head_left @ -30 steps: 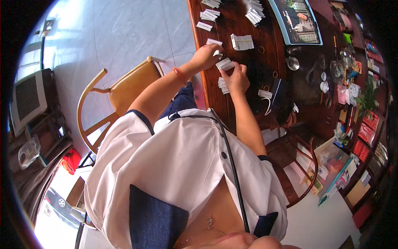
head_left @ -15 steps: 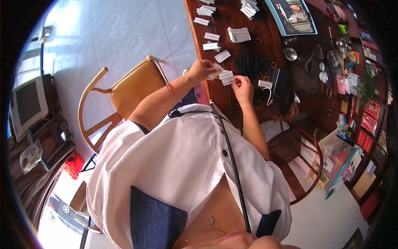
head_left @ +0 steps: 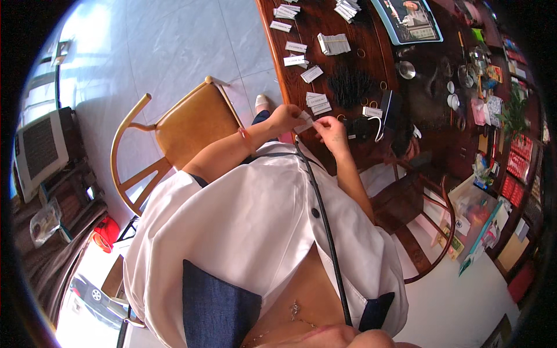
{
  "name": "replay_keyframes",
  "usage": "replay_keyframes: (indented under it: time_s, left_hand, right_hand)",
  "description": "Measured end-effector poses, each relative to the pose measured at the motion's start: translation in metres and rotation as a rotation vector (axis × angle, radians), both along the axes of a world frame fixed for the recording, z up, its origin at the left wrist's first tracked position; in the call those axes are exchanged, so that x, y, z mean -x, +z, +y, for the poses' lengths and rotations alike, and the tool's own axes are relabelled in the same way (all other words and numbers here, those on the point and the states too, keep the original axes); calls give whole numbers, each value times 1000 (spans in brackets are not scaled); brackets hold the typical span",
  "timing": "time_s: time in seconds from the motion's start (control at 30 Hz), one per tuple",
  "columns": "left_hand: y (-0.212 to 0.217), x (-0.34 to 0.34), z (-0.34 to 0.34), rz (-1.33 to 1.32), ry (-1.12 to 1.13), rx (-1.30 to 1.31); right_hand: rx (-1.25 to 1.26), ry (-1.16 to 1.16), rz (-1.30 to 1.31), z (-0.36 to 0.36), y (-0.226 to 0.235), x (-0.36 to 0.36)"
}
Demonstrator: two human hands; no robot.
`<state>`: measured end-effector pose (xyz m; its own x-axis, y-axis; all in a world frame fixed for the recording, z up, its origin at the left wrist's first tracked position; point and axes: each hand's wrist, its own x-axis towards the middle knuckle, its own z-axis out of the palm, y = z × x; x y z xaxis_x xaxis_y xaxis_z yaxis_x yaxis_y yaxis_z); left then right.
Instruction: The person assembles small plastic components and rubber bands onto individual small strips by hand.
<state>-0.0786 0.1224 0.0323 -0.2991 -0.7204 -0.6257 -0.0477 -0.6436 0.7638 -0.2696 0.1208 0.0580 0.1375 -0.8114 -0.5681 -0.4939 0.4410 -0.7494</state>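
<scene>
Stretches across the upper middle as a dark reddish-brown polished wooden table (head_left: 315,23). Bears, along the left edge, small white rectangular printed tags (head_left: 294,60), some single, some overlapping. Carries, farther in, a thick white block-like stack of tags (head_left: 333,44), a tangled bundle of thin black strands (head_left: 350,86) and thin yellowish rings (head_left: 383,85). Supports, toward the right, a light-blue-framed tablet (head_left: 409,21) and a dark-blue box (head_left: 391,106).

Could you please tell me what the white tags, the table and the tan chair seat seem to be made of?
The white tags look like matt card, thin and printed, though plastic is possible. The table seems polished wood, reddish-brown with plank lines. The tan chair seat is smooth and slightly shiny, perhaps leather or imitation.
</scene>
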Motion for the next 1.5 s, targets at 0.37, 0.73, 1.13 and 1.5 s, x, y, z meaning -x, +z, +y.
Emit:
replay_keyframes:
  time_s: [0.37,0.73,1.13,1.5]
  left_hand:
    - [-44,25,1,-299,-317,415]
    - [-17,-18,-9,172,334,-59]
    - [-25,-4,-15,171,323,-50]
    - [-30,-22,-15,305,402,-106]
  right_hand:
    - [497,302,887,-43,14,-38]
    - [603,363,881,-38,-7,-37]
    - [510,334,762,-30,-5,-35]
    - [543,257,617,-33,-18,-27]
